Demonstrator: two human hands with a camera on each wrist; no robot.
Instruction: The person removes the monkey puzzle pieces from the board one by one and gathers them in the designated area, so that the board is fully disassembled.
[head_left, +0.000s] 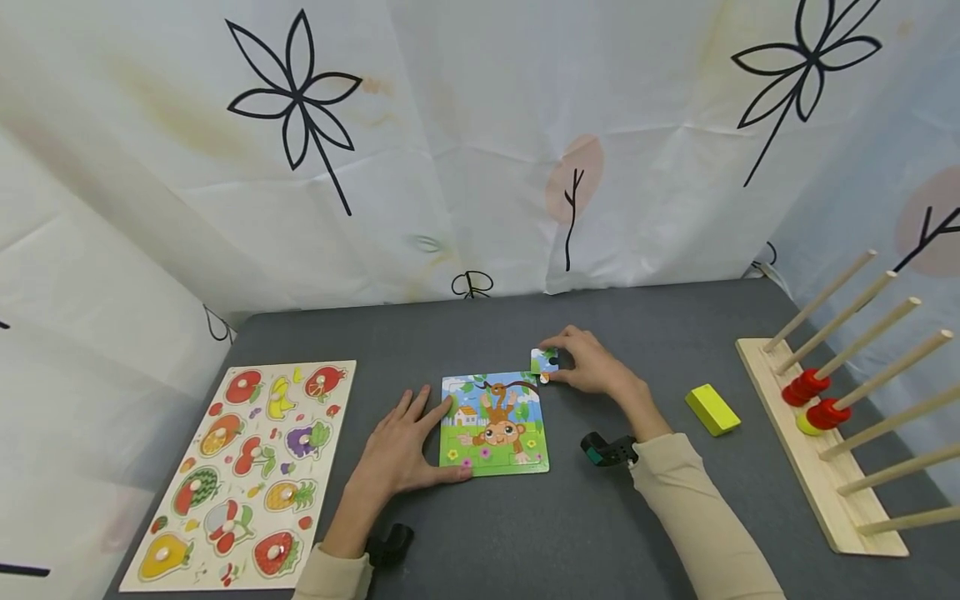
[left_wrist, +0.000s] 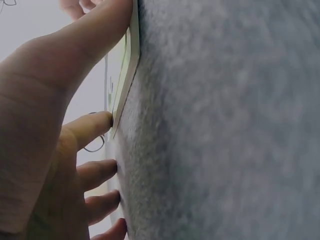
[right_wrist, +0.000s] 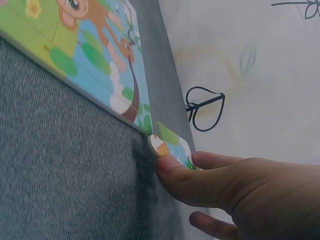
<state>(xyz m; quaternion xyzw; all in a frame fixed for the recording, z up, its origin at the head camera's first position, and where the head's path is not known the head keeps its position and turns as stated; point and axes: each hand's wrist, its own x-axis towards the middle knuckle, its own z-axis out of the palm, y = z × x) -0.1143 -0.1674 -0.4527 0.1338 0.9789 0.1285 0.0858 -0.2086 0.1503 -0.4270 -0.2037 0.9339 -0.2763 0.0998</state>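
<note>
A person's right hand (head_left: 592, 364) pinches a small picture piece (head_left: 542, 358) between thumb and fingers at the far right corner of a monkey puzzle (head_left: 495, 425), on a table (head_left: 540, 550) with a dark grey cover; whether the piece touches the puzzle cannot be told. The left hand (head_left: 401, 450), fingers spread and gripping nothing, rests against the puzzle's left side, with its thumb at the near left corner and its forefinger on the left edge.

At left, a pale fruit board (head_left: 341, 417) bears fruit shapes, among them a banana (head_left: 280, 398), a watermelon (head_left: 197, 490), a pineapple (head_left: 288, 495) and a pear (head_left: 165, 556). At right, a wooden rack (head_left: 873, 533) holds a row of seven pegs; red rings (head_left: 805, 387) sit on the third and fourth from the far end, and a yellow ring (head_left: 810, 422) lies beneath the red on the fourth.

A yellow block (head_left: 712, 409) lies between the right forearm and the rack, apart from both. The right fingers cover part of the piece. Black devices (head_left: 390, 546) are worn at both wrists, and a white sheet (head_left: 450, 167) printed with dark plant outlines hangs behind the table.
</note>
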